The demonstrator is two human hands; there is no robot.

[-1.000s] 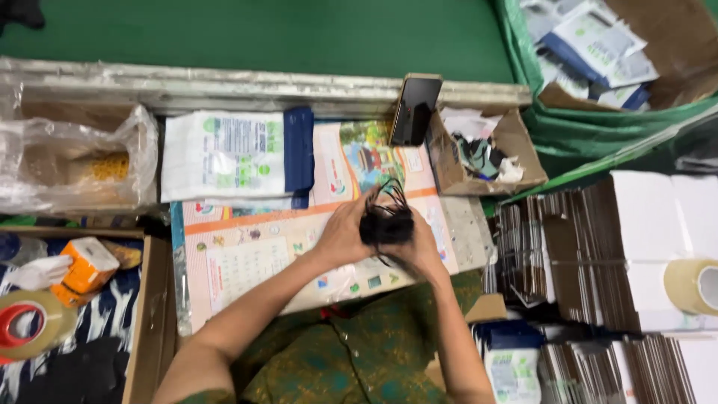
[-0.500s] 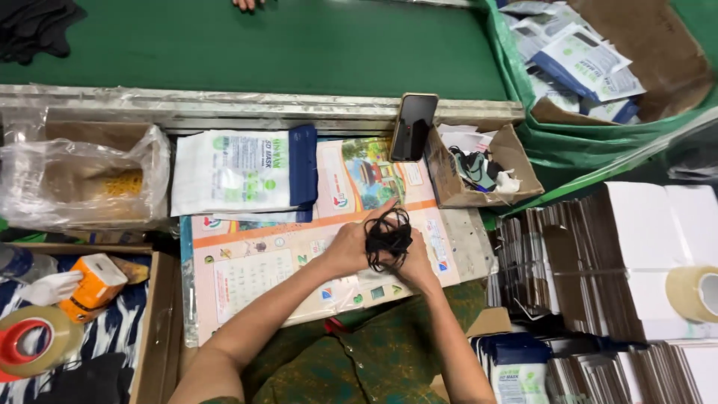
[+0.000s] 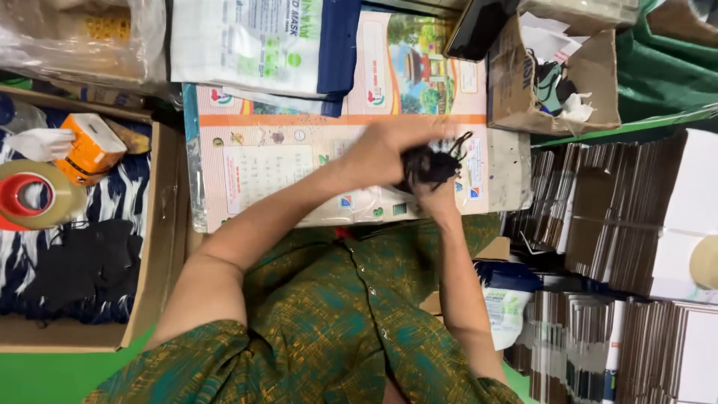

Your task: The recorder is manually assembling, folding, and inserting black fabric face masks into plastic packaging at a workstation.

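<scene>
While both hands meet over the middle of the worktop in the head view, the left hand (image 3: 385,153) is clenched over the top of a small bundle of black face masks (image 3: 432,163), and the right hand (image 3: 437,196) grasps the same bundle from underneath. The bundle's thin ear loops stick out at about 1 o'clock. It sits just above a printed calendar sheet (image 3: 262,176) that covers the work surface, near the sheet's right end.

At 12 o'clock from the hands lies a stack of white-and-blue mask packets (image 3: 254,45). At 1 o'clock stands an open cardboard box (image 3: 516,90) with scraps and dark pieces inside, and a black phone (image 3: 479,26) leans just beside it. At 3 o'clock, stacks of flattened cartons (image 3: 621,217) stand on edge. At 9 o'clock a shallow cardboard tray (image 3: 161,247) holds an orange box (image 3: 91,148), a roll of clear tape (image 3: 34,196) and a pile of black fabric (image 3: 82,269). A crumpled clear plastic bag (image 3: 75,34) lies at 10 o'clock. The person wears a green patterned garment (image 3: 336,322).
</scene>
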